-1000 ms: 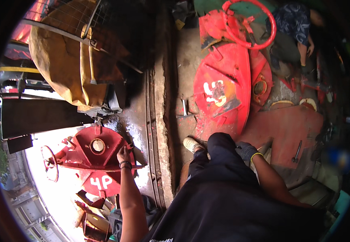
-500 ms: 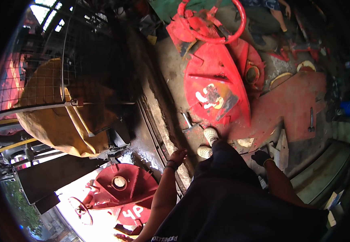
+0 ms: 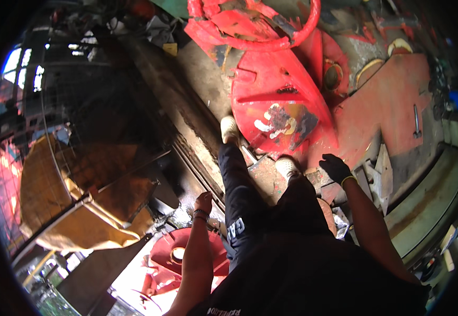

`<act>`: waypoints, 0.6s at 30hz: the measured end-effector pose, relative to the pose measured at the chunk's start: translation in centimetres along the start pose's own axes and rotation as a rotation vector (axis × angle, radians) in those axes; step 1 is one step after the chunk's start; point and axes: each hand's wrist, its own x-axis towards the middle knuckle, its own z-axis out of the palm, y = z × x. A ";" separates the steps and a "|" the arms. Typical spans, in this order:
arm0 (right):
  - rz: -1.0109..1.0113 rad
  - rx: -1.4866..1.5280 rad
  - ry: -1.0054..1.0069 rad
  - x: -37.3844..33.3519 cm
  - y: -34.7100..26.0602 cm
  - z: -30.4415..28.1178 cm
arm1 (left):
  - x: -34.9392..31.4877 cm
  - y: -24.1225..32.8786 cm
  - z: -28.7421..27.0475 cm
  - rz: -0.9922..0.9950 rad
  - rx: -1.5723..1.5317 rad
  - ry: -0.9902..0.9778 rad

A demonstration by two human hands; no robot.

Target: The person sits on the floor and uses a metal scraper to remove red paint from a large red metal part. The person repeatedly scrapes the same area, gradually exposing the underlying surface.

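Observation:
My bare left hand (image 3: 203,202), with a dark bracelet at the wrist, hangs at my left side with its fingers loosely bent. Nothing shows in it. My right hand (image 3: 336,168) wears a dark glove with a yellow cuff and is held out over the floor, open, fingers a little apart and touching nothing. Ahead of my feet lies a large red metal disc-shaped part (image 3: 276,100) with worn paint and white marks. Across its far end sits a red ring-shaped handwheel (image 3: 263,46). My light shoes (image 3: 288,166) stand at its near edge.
A flat red plate (image 3: 384,113) lies to the right, with a wrench (image 3: 417,122) on it. Angular metal pieces (image 3: 382,176) sit near my right hand. On the left are a raised ledge (image 3: 202,150), a wire-mesh screen, a tan cover (image 3: 76,210) and another red part (image 3: 160,253).
I have stepped forward, one foot now by the left edge of the red part. The view has turned, and the red part appears nearer. My right hand has swung forward; both hands stay without anything visible in them.

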 end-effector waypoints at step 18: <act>0.032 -0.235 -0.912 17.4 -11.6 26.8 | 40.9 -10.7 11.3 0.669 1.034 0.518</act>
